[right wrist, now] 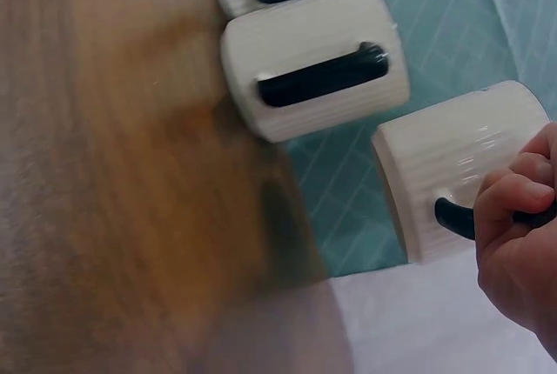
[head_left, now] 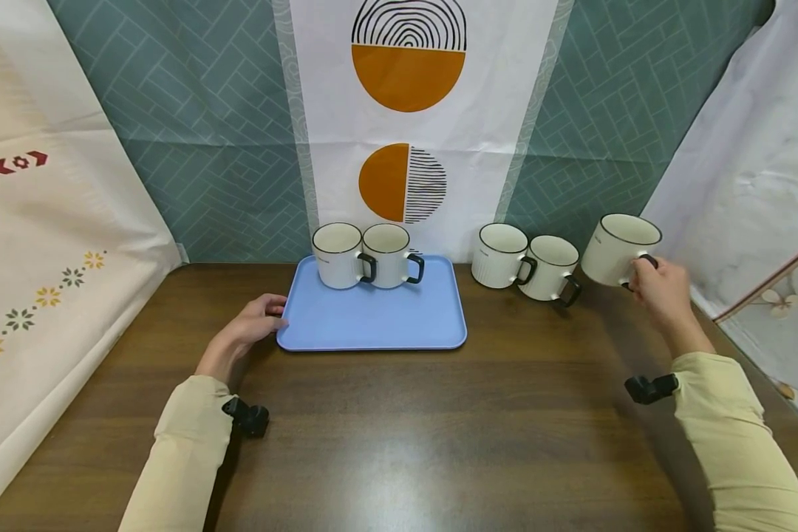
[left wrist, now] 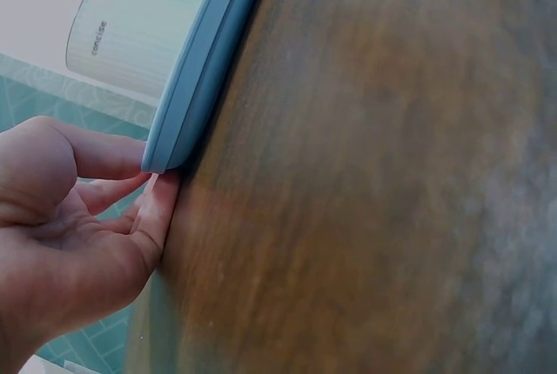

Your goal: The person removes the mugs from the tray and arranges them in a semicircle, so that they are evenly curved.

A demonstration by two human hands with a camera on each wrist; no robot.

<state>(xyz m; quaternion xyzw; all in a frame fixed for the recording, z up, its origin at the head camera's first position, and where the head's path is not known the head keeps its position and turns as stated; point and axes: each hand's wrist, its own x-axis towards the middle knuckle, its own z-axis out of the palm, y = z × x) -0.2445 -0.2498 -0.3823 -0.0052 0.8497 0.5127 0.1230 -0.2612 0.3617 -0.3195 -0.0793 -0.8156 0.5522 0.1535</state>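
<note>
My left hand (head_left: 256,319) is at the left edge of a blue tray (head_left: 372,325). Thumb and fingertips pinch its rim, as the left wrist view shows close up. Two white mugs (head_left: 336,258) with black rims and handles stand side by side at the tray's back left. At the right, my right hand (head_left: 665,288) grips the black handle of another white mug (head_left: 613,247), which is slightly tilted and held above the table. In the right wrist view the fingers (right wrist: 513,196) curl round that handle, and part of the hand is cut off.
Two more white mugs, a left one (head_left: 499,255) and a right one (head_left: 550,270), stand close together between the tray and the held mug. The brown wooden table (head_left: 399,436) meets a green patterned cloth (head_left: 226,185) behind and light cloths at both sides.
</note>
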